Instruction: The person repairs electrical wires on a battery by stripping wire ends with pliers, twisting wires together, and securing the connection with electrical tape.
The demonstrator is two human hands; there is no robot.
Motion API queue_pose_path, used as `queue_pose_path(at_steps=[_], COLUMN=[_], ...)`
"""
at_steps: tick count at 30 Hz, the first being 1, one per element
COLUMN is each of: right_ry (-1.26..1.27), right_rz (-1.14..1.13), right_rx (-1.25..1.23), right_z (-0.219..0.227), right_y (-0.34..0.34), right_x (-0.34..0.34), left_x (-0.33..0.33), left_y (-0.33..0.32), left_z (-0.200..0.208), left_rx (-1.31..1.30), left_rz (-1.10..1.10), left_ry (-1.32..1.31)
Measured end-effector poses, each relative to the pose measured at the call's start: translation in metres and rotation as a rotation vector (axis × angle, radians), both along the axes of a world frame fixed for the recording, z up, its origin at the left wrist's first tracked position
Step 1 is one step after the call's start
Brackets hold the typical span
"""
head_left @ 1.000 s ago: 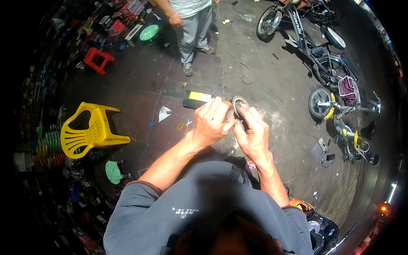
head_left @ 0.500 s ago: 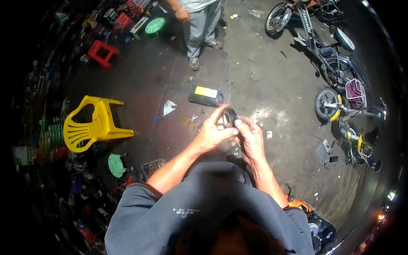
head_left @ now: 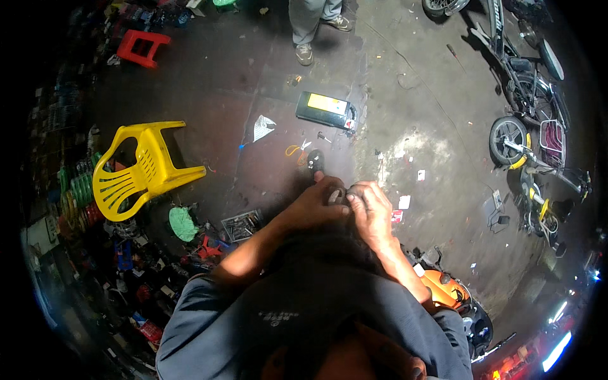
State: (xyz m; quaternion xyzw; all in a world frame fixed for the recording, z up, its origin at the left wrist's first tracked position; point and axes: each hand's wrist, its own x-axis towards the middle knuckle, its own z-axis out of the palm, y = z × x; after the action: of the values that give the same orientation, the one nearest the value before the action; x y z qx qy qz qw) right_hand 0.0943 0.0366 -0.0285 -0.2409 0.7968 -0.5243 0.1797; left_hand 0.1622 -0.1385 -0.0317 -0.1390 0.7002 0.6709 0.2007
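Note:
Both my hands are together in front of my body. My left hand is in shadow, its fingers curled round a small dark ring that looks like a roll of black tape. From the other side my right hand pinches the ring between thumb and fingers. Fingers cover much of it. Beyond the hands, a dark shoe shows on the floor. Near it lie scissors with orange handles and a small dark tool. Farther off is a black battery pack with a yellow and white label.
A yellow plastic chair and red stool stand at the left, near cluttered parts and a tray of tools. A person's legs are at the far side. Parked bikes line the right; an orange vehicle is close by.
The view has shifted, showing more floor near me and less of the other person. My hands and the ring are lower in the scene and in darker shadow, the ring still held by both.

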Motion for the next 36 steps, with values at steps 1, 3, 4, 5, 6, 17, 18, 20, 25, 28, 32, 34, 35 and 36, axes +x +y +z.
queue_pose_path(at_steps=[1,3,4,5,6,17,18,20,25,28,32,34,35,36], right_ry=[0.183,0.141,0.11,0.076,0.067,-0.943,-1.111,-1.282,-0.458,-0.133,-0.154,0.024,0.048,0.08], right_rz=[0.014,-0.002,-0.021,-0.027,-0.031,-0.414,-0.445,-0.49,-0.455,-0.481,-0.393,-0.357,-0.394,-0.366], right_rx=[0.047,0.063,0.072,0.071,0.081,-0.287,-0.387,-0.489,-0.028,0.262,0.247,0.265,0.249,0.224], right_z=[-0.007,-0.034,-0.051,-0.068,-0.082,-0.343,-0.363,-0.417,-0.6,-0.647,-0.706,-0.725,-0.737,-0.743], right_y=[-0.013,-0.035,-0.042,-0.048,-0.053,-0.079,-0.078,-0.071,-0.036,-0.063,-0.06,-0.057,-0.059,-0.057], right_x=[0.001,0.003,0.003,-0.002,-0.005,-0.053,-0.061,-0.065,-0.057,-0.126,-0.119,-0.133,-0.143,-0.125], left_x=[-0.001,-0.007,-0.011,-0.016,-0.024,-0.102,-0.108,-0.116,-0.137,-0.175,-0.157,-0.166,-0.168,-0.153], left_y=[-0.007,-0.022,-0.031,-0.038,-0.046,-0.079,-0.08,-0.083,-0.085,-0.105,-0.102,-0.098,-0.099,-0.099], left_z=[-0.009,-0.029,-0.038,-0.05,-0.06,-0.31,-0.337,-0.385,-0.478,-0.531,-0.585,-0.611,-0.634,-0.641], left_rx=[0.062,0.129,0.132,0.136,0.145,-0.005,-0.002,-0.011,-0.046,0.035,0.107,0.118,0.153,0.21], left_rz=[0.037,0.08,0.1,0.113,0.108,-0.221,-0.23,-0.27,-0.271,-0.196,-0.17,-0.259,-0.196,-0.177], left_ry=[-0.086,-0.182,-0.173,-0.158,-0.168,-0.351,-0.353,-0.341,-0.391,-0.378,-0.408,-0.363,-0.289,-0.317])
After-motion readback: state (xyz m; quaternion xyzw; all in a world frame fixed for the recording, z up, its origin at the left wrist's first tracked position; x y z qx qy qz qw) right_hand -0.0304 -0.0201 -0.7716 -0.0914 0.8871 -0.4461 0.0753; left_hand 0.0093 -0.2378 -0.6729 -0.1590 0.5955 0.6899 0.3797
